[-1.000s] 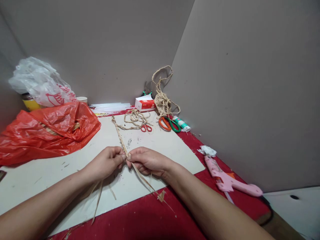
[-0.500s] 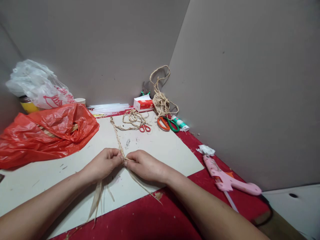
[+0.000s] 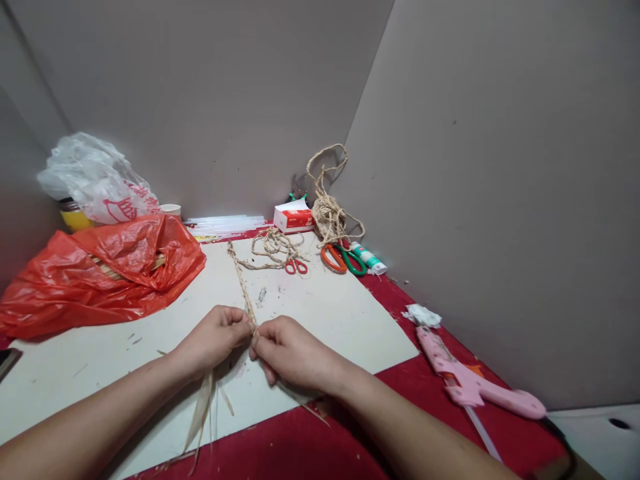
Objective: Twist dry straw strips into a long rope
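My left hand [image 3: 223, 337] is closed in a pinch on the near end of a braided straw cord [image 3: 243, 287]. Beside it, my right hand [image 3: 290, 350] pinches the same end, thumb against fingers. The cord runs away from me over the white board [image 3: 325, 307] and joins a loose coil of cord [image 3: 273, 245]. Loose straw strands [image 3: 201, 413] hang below my left hand, and another thin strand [image 3: 315, 415] trails out under my right hand. My fingers hide the spot where the strands meet.
A red plastic bag [image 3: 145, 287] lies left. Small red-handled scissors [image 3: 296, 267], larger orange-and-green-handled scissors [image 3: 333, 259], a cord bundle [image 3: 330, 220] and a red-white box [image 3: 293, 219] stand at the back. A pink glue gun [image 3: 470, 383] lies right on the red table covering [image 3: 400, 400].
The view has shifted slightly, so everything sits a little lower and to the right. My right fingers have closed in at the cord end, and the strand they held is now mostly hidden.
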The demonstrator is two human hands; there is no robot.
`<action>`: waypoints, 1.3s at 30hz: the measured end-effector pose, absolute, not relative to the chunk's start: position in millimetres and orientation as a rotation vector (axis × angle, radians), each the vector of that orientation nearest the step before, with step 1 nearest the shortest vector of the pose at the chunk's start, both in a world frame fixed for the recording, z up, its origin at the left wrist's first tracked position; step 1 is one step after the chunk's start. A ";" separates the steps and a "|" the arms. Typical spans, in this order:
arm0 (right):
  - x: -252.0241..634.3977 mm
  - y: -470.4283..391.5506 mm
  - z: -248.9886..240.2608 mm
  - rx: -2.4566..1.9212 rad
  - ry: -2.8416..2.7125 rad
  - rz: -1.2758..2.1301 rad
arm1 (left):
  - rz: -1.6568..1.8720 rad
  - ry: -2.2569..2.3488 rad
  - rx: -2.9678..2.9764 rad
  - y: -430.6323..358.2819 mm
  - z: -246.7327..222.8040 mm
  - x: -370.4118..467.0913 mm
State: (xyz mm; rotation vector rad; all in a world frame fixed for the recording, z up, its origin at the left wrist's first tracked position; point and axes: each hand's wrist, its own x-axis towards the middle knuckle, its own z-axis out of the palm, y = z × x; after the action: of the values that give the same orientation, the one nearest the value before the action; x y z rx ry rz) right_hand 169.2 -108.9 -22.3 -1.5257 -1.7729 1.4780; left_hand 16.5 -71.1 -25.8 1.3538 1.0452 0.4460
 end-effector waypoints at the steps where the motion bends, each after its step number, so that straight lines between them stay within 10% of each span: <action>1: 167.8 -110.8 -22.4 -1.546 -1.801 1.461 | 0.452 1.055 1.338 -71.4 -25.5 16.9; 25: 181.6 -89.0 -24.5 -1.119 -1.350 2.006 | 0.470 0.902 1.461 -64.0 -24.6 5.2; 39: 158.0 -93.8 -25.6 -1.361 -1.253 1.700 | 0.229 1.004 1.575 -80.1 9.9 6.4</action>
State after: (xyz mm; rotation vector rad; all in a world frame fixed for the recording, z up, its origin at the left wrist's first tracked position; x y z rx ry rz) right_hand 158.0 -93.8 -25.6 -1.3605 -1.2530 1.6998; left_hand 6.4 -80.1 9.9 1.5745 1.0040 0.2292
